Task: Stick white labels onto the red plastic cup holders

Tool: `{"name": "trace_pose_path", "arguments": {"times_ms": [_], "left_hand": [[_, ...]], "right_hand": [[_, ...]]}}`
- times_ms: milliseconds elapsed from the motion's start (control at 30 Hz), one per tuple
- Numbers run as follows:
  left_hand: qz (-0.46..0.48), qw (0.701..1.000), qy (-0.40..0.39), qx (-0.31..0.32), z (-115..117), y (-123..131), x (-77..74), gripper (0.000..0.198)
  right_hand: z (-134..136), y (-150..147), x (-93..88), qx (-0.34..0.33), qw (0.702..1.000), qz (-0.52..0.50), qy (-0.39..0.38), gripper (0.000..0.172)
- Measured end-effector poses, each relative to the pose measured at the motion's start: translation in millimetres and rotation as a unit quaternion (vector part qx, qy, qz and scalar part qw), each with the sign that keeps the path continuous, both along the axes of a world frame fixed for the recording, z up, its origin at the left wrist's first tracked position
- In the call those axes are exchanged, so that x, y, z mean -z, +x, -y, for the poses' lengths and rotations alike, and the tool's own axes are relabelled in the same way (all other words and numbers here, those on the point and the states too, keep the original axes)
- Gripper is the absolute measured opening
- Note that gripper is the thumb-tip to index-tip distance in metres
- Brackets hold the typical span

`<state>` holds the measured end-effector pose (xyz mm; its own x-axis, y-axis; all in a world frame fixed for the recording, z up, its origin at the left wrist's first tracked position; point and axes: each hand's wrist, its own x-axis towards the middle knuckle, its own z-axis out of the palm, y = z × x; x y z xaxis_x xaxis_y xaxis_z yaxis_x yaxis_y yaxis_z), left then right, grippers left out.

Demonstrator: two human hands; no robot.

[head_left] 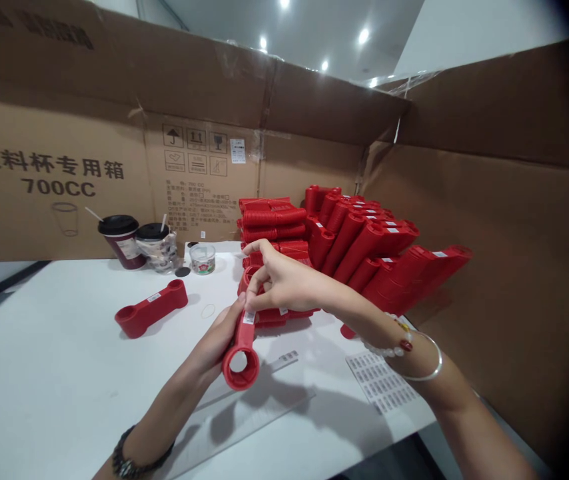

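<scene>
My left hand [222, 337] is wrapped round a red plastic link with a round socket at each end [241, 363], raised above the white table. A small white barcode label [248, 317] lies on the link's flat middle. My right hand [274, 277] pinches at this label, thumb and forefinger pressed together at its upper edge; the other fingers curl above. Whether the label is fully stuck down I cannot tell. A similar red link [152, 308] with a label rests on the table to the left. Sheets of barcode labels [382, 381] lie at the right, and a short label strip [284, 361] below my hands.
Stacked red plastic parts [364, 240], many labelled, fill the back right. At the back left stand two lidded cups [123, 243] and a small clear tub [202, 260]. A rubber band [208, 311] lies nearby. Tall cardboard walls [204, 187] enclose the table's back and right.
</scene>
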<state>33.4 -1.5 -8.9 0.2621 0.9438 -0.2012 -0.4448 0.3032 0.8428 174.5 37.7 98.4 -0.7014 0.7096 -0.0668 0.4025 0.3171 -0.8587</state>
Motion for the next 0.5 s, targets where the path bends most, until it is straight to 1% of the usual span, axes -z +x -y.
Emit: {"name": "trace_pose_path", "arguments": {"times_ms": [133,267,367,433,500], "left_hand": [[-0.015,1.000,0.018,-0.001,0,0,-1.7,0.038],[-0.014,1.000,0.017,0.008,1,-2,1.2,0.040],[-0.009,1.000,0.017,0.004,4,-3,1.7,0.039],[-0.010,1.000,0.015,-0.005,7,-4,-1.2,0.040],[-0.018,1.000,0.017,-0.017,12,-4,-6.2,0.042]], "right_hand": [[-2,-1,5.1,0.002,1.000,0.004,0.028,0.064],[1,-2,7.6,0.005,0.997,0.012,0.075,0.065],[12,-5,8.8,0.027,0.986,0.046,0.158,0.067],[22,-8,11.6,0.046,0.970,0.070,0.228,0.071],[33,-12,16.5,0.068,0.948,0.085,0.299,0.076]]}}
